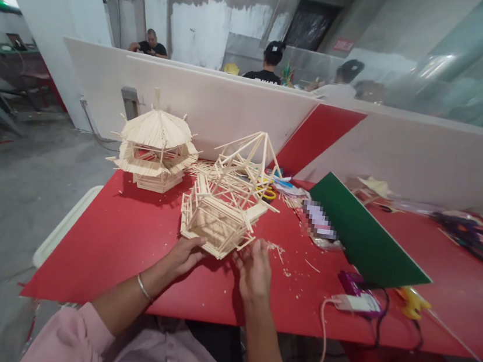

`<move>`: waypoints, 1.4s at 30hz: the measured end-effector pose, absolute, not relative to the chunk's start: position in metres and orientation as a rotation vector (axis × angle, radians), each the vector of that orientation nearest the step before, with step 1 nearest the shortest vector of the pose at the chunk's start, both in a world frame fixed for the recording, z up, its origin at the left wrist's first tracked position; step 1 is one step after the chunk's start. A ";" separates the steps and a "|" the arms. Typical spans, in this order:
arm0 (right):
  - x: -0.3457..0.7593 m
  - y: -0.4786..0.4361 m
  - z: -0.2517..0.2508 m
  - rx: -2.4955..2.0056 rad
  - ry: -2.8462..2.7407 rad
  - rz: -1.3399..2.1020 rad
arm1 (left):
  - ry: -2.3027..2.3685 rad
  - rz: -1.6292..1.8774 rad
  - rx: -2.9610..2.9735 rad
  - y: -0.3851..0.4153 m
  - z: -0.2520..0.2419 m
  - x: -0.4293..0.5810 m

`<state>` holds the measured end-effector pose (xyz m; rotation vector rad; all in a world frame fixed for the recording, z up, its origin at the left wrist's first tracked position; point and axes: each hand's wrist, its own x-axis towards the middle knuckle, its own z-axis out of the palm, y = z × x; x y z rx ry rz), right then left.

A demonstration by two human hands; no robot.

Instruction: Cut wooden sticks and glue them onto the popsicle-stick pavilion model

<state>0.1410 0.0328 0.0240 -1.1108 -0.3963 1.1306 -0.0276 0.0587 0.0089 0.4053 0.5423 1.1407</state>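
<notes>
A partly open wooden stick pavilion model (219,219) is tilted over the red table (124,272), its upper frame of bare sticks showing. My left hand (186,254) grips its lower left edge, thumb on top and fingers beneath. Beside the lower right edge is my right hand (254,267), fingers raised and apart, with the fingertips near the base. A second stick pavilion (155,150), with a covered roof, stands at the back left of the table.
Loose sticks (201,167) and yellow-handled scissors (269,191) lie behind the model. To the right are a green board (366,237), a phone (319,219), a white power strip (358,303) with cables and a yellow glue gun (414,303). People sit beyond the white partition (199,96).
</notes>
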 end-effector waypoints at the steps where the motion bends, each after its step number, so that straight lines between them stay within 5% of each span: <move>1: 0.138 0.032 0.024 -1.075 -0.375 1.185 | 0.545 1.155 0.410 0.058 0.008 -0.027; 19: 0.152 0.059 0.028 -0.854 -0.294 1.314 | 0.323 1.109 0.390 0.058 0.024 -0.046; 42: 0.149 0.044 0.042 -0.966 -0.496 1.232 | 0.652 1.071 0.258 0.080 0.003 -0.049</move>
